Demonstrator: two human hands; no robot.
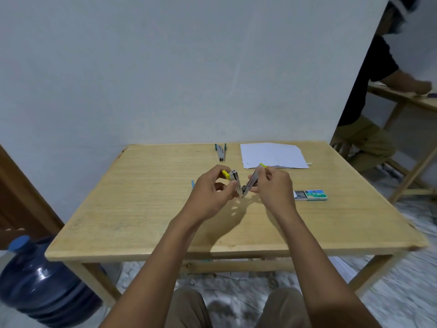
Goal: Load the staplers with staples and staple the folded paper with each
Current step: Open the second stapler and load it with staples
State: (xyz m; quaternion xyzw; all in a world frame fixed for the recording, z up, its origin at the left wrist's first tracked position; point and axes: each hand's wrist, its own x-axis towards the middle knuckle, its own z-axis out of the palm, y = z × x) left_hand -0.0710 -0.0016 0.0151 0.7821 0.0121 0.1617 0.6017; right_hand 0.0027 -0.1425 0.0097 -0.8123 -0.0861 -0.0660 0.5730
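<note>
**Yellow stapler, spread open, held in both hands**

- Yellow stapler (252, 182): raised just above the middle of the wooden surface (146, 209), between the two hands. Its two halves are spread into a V, with the hinge at the bottom and the yellow ends at the top.
- Left hand (210, 192): fingers curled, pinching the left half of the V.
- Right hand (272, 188): fingers curled, pinching the right half near its yellow tip.
- Teal stapler (221, 152): lies at the far edge of the surface, beyond the left hand and well apart from it. No hand touches it.
- Folded paper (272, 155): white, lies flat at the far edge, just right of the teal stapler and beyond the right hand.
- Staple box (312, 194): green label, tray slid partly out on its left side, lies to the right of the right hand.
- Blue water jug (45, 280): on the floor, near left.
</note>
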